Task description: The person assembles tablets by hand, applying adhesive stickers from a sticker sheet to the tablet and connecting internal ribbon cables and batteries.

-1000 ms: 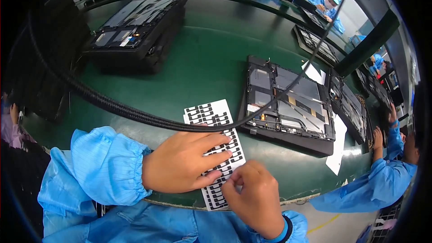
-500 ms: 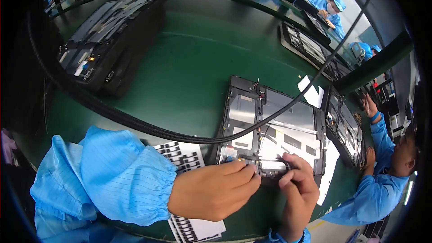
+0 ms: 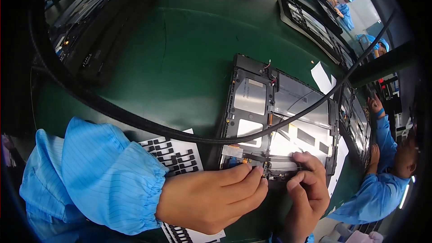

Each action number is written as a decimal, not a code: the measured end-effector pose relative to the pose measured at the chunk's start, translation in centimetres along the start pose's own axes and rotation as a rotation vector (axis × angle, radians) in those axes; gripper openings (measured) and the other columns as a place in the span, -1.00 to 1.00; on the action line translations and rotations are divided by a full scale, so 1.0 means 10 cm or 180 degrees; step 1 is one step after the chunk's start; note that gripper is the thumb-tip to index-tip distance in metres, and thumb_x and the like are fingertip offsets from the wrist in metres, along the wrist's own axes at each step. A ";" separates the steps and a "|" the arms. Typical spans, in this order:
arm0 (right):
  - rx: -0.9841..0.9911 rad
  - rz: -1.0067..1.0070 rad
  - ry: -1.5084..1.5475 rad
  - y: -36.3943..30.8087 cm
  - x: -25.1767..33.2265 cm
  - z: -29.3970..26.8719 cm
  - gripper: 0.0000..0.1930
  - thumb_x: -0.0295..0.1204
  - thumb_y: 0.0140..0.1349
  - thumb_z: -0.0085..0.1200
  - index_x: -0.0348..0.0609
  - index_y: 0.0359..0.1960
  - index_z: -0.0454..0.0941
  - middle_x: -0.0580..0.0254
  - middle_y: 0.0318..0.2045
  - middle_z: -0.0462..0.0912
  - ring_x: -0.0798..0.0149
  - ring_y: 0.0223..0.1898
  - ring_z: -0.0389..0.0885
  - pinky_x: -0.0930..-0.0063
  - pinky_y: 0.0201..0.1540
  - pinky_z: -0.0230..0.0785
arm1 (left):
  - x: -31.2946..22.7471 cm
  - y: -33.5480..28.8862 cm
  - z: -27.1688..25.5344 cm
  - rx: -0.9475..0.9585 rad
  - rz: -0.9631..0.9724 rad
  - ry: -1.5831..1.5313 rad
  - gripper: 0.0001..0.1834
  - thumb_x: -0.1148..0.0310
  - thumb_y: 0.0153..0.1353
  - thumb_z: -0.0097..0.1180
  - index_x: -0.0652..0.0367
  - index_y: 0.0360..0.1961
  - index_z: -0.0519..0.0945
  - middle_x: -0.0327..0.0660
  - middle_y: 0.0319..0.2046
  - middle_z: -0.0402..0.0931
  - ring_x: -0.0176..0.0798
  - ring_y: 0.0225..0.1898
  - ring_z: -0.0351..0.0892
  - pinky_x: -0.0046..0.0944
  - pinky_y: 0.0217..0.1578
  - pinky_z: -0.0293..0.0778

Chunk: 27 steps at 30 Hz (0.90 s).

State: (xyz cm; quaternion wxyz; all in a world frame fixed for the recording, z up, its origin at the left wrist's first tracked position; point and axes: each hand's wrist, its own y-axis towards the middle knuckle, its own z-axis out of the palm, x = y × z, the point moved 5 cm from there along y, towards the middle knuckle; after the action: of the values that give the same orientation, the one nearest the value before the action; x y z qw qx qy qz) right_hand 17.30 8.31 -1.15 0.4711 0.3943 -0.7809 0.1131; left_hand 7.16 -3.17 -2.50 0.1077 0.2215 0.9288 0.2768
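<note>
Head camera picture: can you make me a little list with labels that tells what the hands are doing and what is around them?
Left hand: fingertips pressed on the lower edge of the open device back
Right hand: fingers pinch a thin black strip on that same edge
Under left forearm: white sheet of black stickers
Across the view: black cable
Surface: green belt
Right side: a co-worker in blue

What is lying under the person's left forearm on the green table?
A white sheet of small black stickers lies under the left hand and blue sleeve. Its middle part is covered; only two ends show.
</note>
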 end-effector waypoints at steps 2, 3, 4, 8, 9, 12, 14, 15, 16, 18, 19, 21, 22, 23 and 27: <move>0.0002 -0.0056 -0.0171 0.00 0.02 0.00 -0.94 -0.67 -0.01 -0.05 -0.36 -0.47 0.46 0.01 -0.15 0.44 0.18 -0.09 0.40 0.38 0.03 0.18 | 0.00 0.02 0.00 0.0035 0.0023 0.0049 -0.76 0.44 -0.05 -0.08 0.37 -0.39 0.53 -0.03 -0.19 0.42 -0.06 -0.15 0.44 -0.23 -0.15 0.41; -0.0008 -0.0056 -0.0175 0.00 0.04 0.00 -0.94 -0.67 -0.01 -0.05 -0.36 -0.47 0.46 0.01 -0.15 0.44 0.18 -0.09 0.40 0.38 0.03 0.18 | -0.02 0.04 -0.01 -0.0073 0.0081 0.0042 -0.75 0.42 -0.04 -0.08 0.36 -0.38 0.53 -0.04 -0.19 0.42 -0.07 -0.14 0.43 -0.24 -0.14 0.38; -0.0050 -0.0062 -0.0193 0.00 0.06 0.00 -0.95 -0.66 -0.01 -0.03 -0.36 -0.47 0.46 0.01 -0.17 0.45 0.18 -0.10 0.41 0.39 0.01 0.19 | -0.02 0.06 -0.02 -0.0183 0.0144 0.0034 -0.74 0.40 -0.04 -0.09 0.35 -0.37 0.53 -0.05 -0.19 0.42 -0.08 -0.13 0.42 -0.24 -0.12 0.36; -0.0079 -0.0073 -0.0361 0.01 0.05 -0.02 -0.94 -0.65 -0.07 0.05 -0.35 -0.50 0.48 0.03 -0.23 0.48 0.19 -0.15 0.44 0.42 -0.07 0.24 | -0.02 0.10 0.10 0.0076 0.0325 0.0167 -0.72 0.37 -0.03 -0.10 0.32 -0.33 0.52 -0.07 -0.18 0.41 -0.11 -0.13 0.40 -0.27 -0.13 0.31; -0.0078 -0.0074 -0.0352 -0.01 0.03 -0.03 -0.94 -0.65 -0.07 0.05 -0.35 -0.50 0.48 0.03 -0.23 0.48 0.19 -0.15 0.44 0.42 -0.07 0.24 | -0.03 0.10 0.10 0.0092 0.0304 0.0188 -0.72 0.37 -0.03 -0.10 0.31 -0.32 0.51 -0.08 -0.17 0.41 -0.12 -0.13 0.39 -0.28 -0.14 0.31; -0.0390 0.0175 -0.0267 -0.03 -0.06 -0.08 -0.91 -0.58 -0.22 0.05 -0.34 -0.62 0.43 -0.04 -0.21 0.45 0.12 -0.08 0.37 0.35 0.02 0.11 | 0.01 0.09 0.13 0.0087 0.0295 0.0145 -0.72 0.37 -0.03 -0.10 0.29 -0.30 0.51 -0.10 -0.17 0.41 -0.14 -0.14 0.38 -0.29 -0.16 0.31; -0.0483 -0.0052 -0.0346 -0.04 -0.02 -0.07 -0.90 -0.59 -0.24 0.07 -0.33 -0.61 0.45 -0.02 -0.26 0.47 0.12 -0.14 0.39 0.33 -0.04 0.16 | 0.01 0.08 0.14 0.0092 0.0292 0.0119 -0.73 0.37 -0.03 -0.09 0.28 -0.31 0.51 -0.10 -0.17 0.40 -0.15 -0.15 0.38 -0.29 -0.16 0.31; -0.0486 -0.0052 -0.0338 -0.05 -0.01 -0.06 -0.90 -0.59 -0.24 0.07 -0.33 -0.61 0.45 -0.02 -0.26 0.47 0.12 -0.14 0.39 0.33 -0.04 0.16 | 0.00 0.09 0.15 0.0037 0.0256 0.0093 -0.73 0.37 -0.03 -0.09 0.27 -0.31 0.51 -0.10 -0.16 0.40 -0.15 -0.14 0.38 -0.29 -0.16 0.31; -0.0472 -0.0033 -0.0489 -0.05 0.00 -0.03 -0.91 -0.61 -0.24 0.06 -0.33 -0.60 0.45 0.00 -0.29 0.47 0.14 -0.17 0.39 0.36 -0.09 0.19 | 0.00 0.09 0.15 -0.0017 0.0218 0.0065 -0.74 0.37 -0.03 -0.09 0.26 -0.32 0.51 -0.10 -0.16 0.40 -0.15 -0.14 0.38 -0.29 -0.16 0.31; -0.0466 -0.0009 -0.0650 -0.04 0.04 -0.05 -0.91 -0.63 -0.23 0.05 -0.33 -0.60 0.45 0.02 -0.31 0.47 0.15 -0.20 0.39 0.39 -0.14 0.22 | -0.01 0.09 0.16 -0.0028 0.0197 0.0039 -0.74 0.37 -0.03 -0.09 0.26 -0.32 0.51 -0.11 -0.17 0.41 -0.15 -0.14 0.38 -0.29 -0.17 0.30; -0.0306 -0.0229 -0.0876 -0.02 0.10 -0.06 -0.91 -0.64 -0.19 0.08 -0.34 -0.56 0.47 0.03 -0.31 0.49 0.17 -0.20 0.42 0.40 -0.14 0.24 | -0.01 0.09 0.15 -0.0049 0.0179 0.0011 -0.74 0.37 -0.03 -0.08 0.26 -0.33 0.51 -0.11 -0.17 0.41 -0.16 -0.14 0.37 -0.29 -0.17 0.30; -0.0154 -0.0444 -0.1100 -0.01 0.13 -0.06 -0.91 -0.66 -0.14 0.10 -0.35 -0.52 0.48 0.05 -0.30 0.51 0.19 -0.20 0.44 0.42 -0.13 0.26 | -0.02 0.12 0.17 -0.0077 0.0191 0.0037 -0.75 0.37 -0.03 -0.08 0.25 -0.34 0.51 -0.12 -0.18 0.41 -0.16 -0.15 0.37 -0.30 -0.17 0.30; -0.0233 -0.0605 -0.1244 -0.02 0.15 -0.07 -0.90 -0.65 -0.15 0.11 -0.33 -0.52 0.49 0.05 -0.33 0.51 0.17 -0.25 0.46 0.44 -0.18 0.28 | -0.02 0.14 0.18 -0.0104 0.0194 0.0062 -0.76 0.37 -0.04 -0.08 0.24 -0.34 0.51 -0.12 -0.18 0.41 -0.17 -0.15 0.37 -0.31 -0.18 0.30; -0.0272 -0.0787 -0.1334 -0.02 0.18 -0.04 -0.88 -0.65 -0.17 0.12 -0.32 -0.52 0.49 0.06 -0.35 0.51 0.16 -0.31 0.47 0.45 -0.23 0.30 | -0.02 0.12 0.19 -0.0069 0.0158 0.0083 -0.76 0.37 -0.04 -0.08 0.24 -0.34 0.51 -0.12 -0.18 0.41 -0.17 -0.15 0.37 -0.31 -0.18 0.30; -0.0117 -0.1097 -0.1917 0.01 0.29 0.09 -0.91 -0.69 -0.21 0.02 -0.36 -0.59 0.41 0.07 -0.37 0.45 0.16 -0.30 0.40 0.50 -0.33 0.27 | 0.01 0.14 0.13 -0.0084 -0.0014 0.0075 -0.75 0.37 -0.07 -0.07 0.27 -0.34 0.49 -0.13 -0.21 0.40 -0.20 -0.16 0.37 -0.35 -0.21 0.30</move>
State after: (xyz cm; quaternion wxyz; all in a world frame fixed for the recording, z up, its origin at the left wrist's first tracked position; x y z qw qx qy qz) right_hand 15.92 6.44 0.79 0.2386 0.5275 -0.8088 -0.1036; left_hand 8.04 -1.47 -2.76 0.1003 0.2147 0.9268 0.2913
